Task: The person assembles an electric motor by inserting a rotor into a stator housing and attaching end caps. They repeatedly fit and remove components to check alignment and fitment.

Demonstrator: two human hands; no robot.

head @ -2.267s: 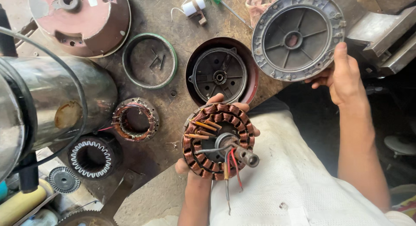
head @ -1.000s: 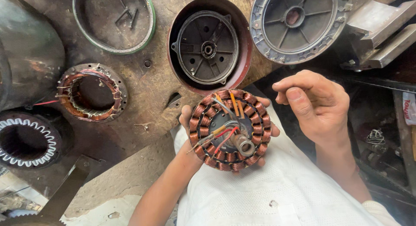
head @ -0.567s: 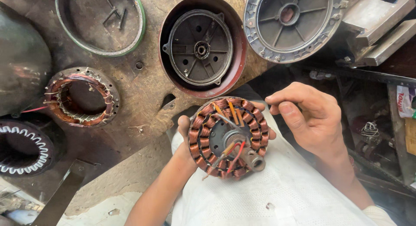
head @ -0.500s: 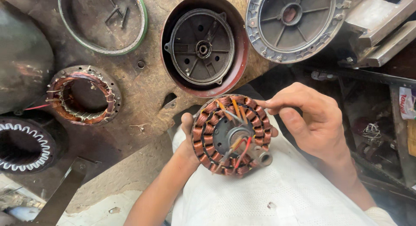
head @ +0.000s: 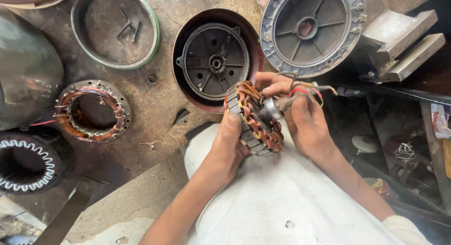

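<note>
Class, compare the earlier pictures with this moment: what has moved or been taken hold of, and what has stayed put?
The wound stator has been tipped from face-up onto its edge. The right hand, free before, now has its grip on the shaft and wires. The left hand keeps its grip on the rim. The dark round housing and grey cover stay on the bench.

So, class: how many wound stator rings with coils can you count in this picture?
3: one held in the hands, a copper-wound one on the bench at left, a white-wound one at the lower left edge. Others may lie out of frame.
</note>
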